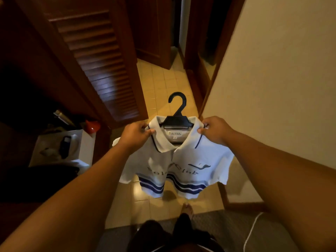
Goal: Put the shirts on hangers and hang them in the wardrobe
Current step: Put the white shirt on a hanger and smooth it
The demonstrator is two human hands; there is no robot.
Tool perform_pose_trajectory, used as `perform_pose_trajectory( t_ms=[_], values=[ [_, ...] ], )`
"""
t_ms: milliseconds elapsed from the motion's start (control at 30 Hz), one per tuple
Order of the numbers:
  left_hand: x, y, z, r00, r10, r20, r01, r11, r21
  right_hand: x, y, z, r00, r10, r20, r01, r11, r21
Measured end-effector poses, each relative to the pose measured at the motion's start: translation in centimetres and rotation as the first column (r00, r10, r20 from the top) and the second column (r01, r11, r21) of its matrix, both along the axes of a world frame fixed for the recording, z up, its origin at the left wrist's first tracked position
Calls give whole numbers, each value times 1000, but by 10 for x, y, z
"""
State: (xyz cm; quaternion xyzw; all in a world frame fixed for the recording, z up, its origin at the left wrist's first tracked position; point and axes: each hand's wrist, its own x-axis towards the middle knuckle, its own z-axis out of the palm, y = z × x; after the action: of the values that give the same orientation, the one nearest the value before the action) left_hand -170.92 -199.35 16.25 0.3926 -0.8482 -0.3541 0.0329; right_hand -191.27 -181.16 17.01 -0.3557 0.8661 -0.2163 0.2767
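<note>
Tiled floor (160, 84) open ahead | both hands pinch shirt (181, 160) collar

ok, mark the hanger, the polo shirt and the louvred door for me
hanger (177, 108): head view, on the neck below its hook.
polo shirt (198, 153): head view, on the chest panel right of the placket.
louvred door (101, 70): head view, on its slats.

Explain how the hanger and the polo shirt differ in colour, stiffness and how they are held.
The hanger is black and rigid; the polo shirt is white with blue stripes and droops softly. The left hand and right hand pinch the polo shirt at its shoulders, while the hanger sits inside the collar, only its hook exposed. Both hang above the tiled floor.
</note>
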Motion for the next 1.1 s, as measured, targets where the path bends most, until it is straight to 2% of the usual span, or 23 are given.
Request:
perform_pose_trajectory(
  t_ms=[200,400,733,967,1100],
  values=[
    [-99,-73,-20,999,27,37,-28,1000,5,-110,-81,-9,999,38,-19,-38,999,30],
    [-203,-170,-37,1000,-3,4,3,1000,12,-212,-179,-13,998,46,-45,-44,997,59],
    [-367,-334,-23,1000,-1,-23,2,1000,17,-370,-347,11,998,20,-65,-15,997,79],
    [-463,-436,-37,992,120,-25,-119,991,56,-485,-473,-7,995,92,-27,-89,992,84],
    [-510,-488,-37,965,261,2,-261,963,68,-550,-558,-1,973,228,-33,-223,967,123]
  ],
)
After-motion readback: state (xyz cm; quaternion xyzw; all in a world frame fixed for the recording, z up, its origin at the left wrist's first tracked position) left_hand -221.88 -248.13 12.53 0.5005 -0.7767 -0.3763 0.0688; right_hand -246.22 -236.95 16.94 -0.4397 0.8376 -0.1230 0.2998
